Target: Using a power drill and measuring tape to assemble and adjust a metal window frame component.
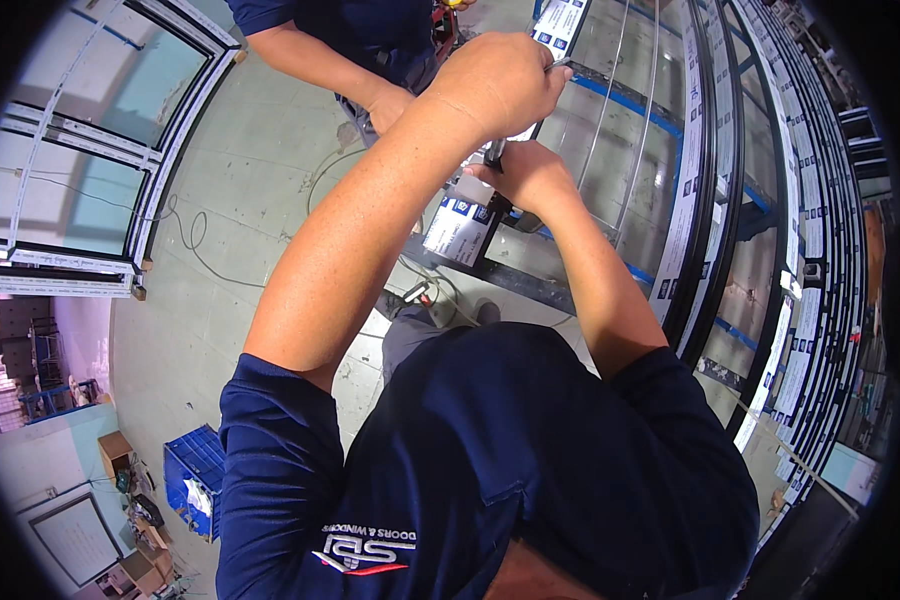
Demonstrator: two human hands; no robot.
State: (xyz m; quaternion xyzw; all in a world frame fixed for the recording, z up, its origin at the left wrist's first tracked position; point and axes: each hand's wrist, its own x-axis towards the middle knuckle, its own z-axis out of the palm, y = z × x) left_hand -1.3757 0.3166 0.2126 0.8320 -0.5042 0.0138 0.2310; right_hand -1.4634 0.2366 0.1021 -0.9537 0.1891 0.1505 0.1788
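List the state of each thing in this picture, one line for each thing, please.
Left hand: closed in a fist around a thin tool.
Right hand: closed on a dark tool at the frame.
Frame: dark, upright, labels stuck on.
Stacked frames: leaning in a row.
Blue crate: open, on the floor.
Cable: loose on the floor.

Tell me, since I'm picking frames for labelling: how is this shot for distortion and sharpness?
Head view: strong fisheye, so the window frames bow toward the rim; black vignette at the corners; even light; left hand and right hand are fairly sharp.
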